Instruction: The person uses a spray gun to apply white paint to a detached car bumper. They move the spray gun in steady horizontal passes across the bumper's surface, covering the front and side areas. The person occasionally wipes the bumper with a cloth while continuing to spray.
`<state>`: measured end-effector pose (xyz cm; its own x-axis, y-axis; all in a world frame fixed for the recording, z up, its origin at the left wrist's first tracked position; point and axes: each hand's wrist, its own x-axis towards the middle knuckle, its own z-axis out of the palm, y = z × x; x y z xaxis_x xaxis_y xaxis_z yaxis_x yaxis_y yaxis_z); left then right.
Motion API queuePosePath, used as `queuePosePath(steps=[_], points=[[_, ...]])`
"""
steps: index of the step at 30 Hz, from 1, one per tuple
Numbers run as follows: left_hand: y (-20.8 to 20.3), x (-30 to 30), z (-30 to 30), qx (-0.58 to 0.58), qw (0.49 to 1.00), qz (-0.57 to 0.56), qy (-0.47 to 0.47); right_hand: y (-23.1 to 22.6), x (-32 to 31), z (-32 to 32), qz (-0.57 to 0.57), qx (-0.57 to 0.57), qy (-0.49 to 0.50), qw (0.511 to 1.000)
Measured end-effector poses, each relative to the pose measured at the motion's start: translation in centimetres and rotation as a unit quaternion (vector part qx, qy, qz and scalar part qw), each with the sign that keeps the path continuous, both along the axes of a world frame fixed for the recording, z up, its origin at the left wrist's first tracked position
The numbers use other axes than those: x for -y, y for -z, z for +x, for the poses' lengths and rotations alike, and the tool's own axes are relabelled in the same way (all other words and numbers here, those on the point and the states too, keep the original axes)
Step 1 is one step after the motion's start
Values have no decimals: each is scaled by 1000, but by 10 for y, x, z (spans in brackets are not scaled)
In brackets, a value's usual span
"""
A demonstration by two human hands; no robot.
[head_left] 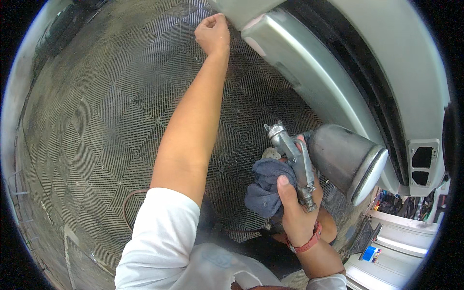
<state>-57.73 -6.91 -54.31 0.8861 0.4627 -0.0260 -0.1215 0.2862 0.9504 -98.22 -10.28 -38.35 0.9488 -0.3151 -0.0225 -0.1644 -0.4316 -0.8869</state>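
Note:
My right hand [297, 220] grips a metal spray gun [300, 162] with a large grey cup [338, 152] attached, tilted to the right. A bunched dark blue cloth [270, 188] is pressed against the gun's handle side, next to my thumb. Stretched far forward, my left hand [212, 35] has its fingers curled closed beside the corner of a pale grey-green car body panel [309, 72]. What those fingers hold, if anything, is hidden. A lighter, primer-like patch [253, 46] shows on the panel's near corner.
Dark floor grating [130, 111] with a diamond pattern spreads beneath me. A thin hose [126, 210] curves over it behind my left arm. At the right stands white furniture [398, 241] with cluttered items above it. A tyre [63, 26] is at the far left.

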Motion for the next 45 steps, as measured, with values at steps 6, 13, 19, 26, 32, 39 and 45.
queuePosePath(steps=[6,13,19,26,32,39,45], points=[[19,0,15,32,997,-70,26,-6,1,-2,-1,-29,4,1000],[7,-4,10,-11,998,-8,63,-9,-5,1,36,-43,3,998],[-21,40,-69,-36,939,-230,253,9,4,-1,-1,-4,23,1000],[10,58,-103,14,786,-469,403,32,-5,-5,-14,36,99,994],[24,95,-187,-55,752,-440,488,72,-20,-7,-12,46,173,984],[99,74,-177,-213,693,-381,574,110,-41,-15,-100,98,193,971],[117,18,-37,-58,806,-383,447,164,-50,20,-104,90,168,976]])
